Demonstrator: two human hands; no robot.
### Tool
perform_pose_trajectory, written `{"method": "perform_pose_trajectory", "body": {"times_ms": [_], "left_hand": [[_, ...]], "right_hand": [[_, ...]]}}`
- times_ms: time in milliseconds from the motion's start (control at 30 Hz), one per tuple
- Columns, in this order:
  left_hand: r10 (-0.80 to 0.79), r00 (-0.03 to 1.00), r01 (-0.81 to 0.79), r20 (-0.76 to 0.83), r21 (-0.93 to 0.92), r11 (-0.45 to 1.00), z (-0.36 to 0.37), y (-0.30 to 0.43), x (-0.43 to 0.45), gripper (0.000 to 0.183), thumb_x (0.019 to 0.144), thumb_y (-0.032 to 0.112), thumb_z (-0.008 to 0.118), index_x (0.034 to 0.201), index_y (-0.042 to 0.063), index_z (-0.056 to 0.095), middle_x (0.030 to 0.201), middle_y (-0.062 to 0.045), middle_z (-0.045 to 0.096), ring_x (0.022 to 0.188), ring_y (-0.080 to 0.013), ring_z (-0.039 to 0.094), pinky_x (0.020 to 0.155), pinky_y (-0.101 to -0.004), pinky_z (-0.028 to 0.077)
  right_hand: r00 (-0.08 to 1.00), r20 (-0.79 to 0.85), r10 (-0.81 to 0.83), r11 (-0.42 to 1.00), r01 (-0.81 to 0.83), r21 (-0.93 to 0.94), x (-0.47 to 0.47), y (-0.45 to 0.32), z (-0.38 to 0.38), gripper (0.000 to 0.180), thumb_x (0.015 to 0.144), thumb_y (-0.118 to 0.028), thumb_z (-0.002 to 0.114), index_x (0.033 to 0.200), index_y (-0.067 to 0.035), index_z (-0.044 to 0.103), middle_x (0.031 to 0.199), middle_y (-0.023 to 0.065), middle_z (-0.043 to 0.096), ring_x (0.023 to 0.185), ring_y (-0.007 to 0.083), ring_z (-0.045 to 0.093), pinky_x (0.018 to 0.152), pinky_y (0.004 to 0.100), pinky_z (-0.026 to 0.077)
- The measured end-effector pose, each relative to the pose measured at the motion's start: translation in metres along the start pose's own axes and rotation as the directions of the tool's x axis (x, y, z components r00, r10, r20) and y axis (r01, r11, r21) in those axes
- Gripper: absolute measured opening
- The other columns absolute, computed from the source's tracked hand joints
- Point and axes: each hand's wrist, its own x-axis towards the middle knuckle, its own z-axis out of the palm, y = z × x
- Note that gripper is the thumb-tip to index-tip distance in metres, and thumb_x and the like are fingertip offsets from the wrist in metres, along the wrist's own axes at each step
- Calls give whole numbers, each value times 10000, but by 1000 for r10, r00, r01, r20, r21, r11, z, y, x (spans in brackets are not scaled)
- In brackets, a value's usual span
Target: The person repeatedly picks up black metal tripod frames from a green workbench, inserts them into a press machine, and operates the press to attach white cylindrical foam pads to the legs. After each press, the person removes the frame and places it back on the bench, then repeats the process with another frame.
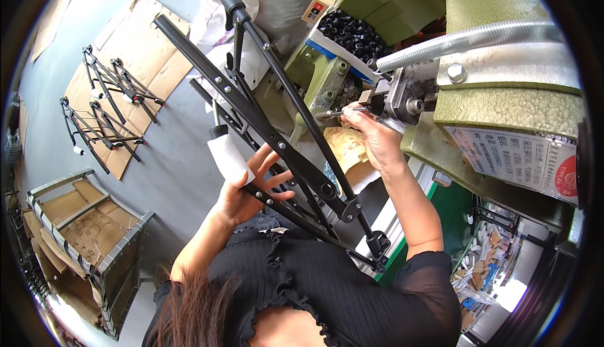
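A folding frame of black metal tubes [250,106], joined with silver rivets, lies across my lap and slants up to the far left. My left hand [250,186] supports it, thumb over a lower tube beside a white wrapped sleeve [229,158] and fingers spread behind the tubes. At the head of a green riveting machine [401,97], my right hand [375,137] pinches a slim metal rod [349,112] between thumb and fingers. Whether the rod is loose or part of the machine is not clear. The frame's rear tubes are partly hidden.
Behind the machine head stands a box of black plastic caps [351,33], with small metal parts [348,93] below it. A ribbed hose [472,40] crosses the machine. Several similar frames [111,106] rest on floor cardboard [137,31]. A crate [89,233] stands lower left; white sacks [283,2] stand ahead.
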Motion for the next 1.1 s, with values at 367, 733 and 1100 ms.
{"method": "perform_pose_trajectory", "body": {"times_ms": [367,733,1100], "left_hand": [[-45,996,47,82,-23,999,19,4,1,1067,680,487,767,1497,133,180,1507,-99,253,1277,-379,410,964,-540,445],[-103,972,30,212,321,946,67,19,45,1016,743,501,721,1494,87,176,1524,-68,222,1288,-274,403,903,-436,481],[-139,977,89,163,284,955,54,10,54,1009,767,474,714,1505,104,134,1461,-44,271,1272,-260,415,936,-465,442]], "right_hand": [[881,358,308,950,-306,-63,-36,43,-40,496,915,-380,552,1177,41,533,1042,149,626,902,221,616,855,363,481],[633,625,456,762,-641,93,-61,-7,-54,482,932,-420,499,1192,-14,470,773,158,581,669,246,592,668,376,501],[650,548,526,763,-645,33,-53,-1,-60,471,895,-407,515,1101,17,502,759,158,579,648,245,582,631,364,491]]}}
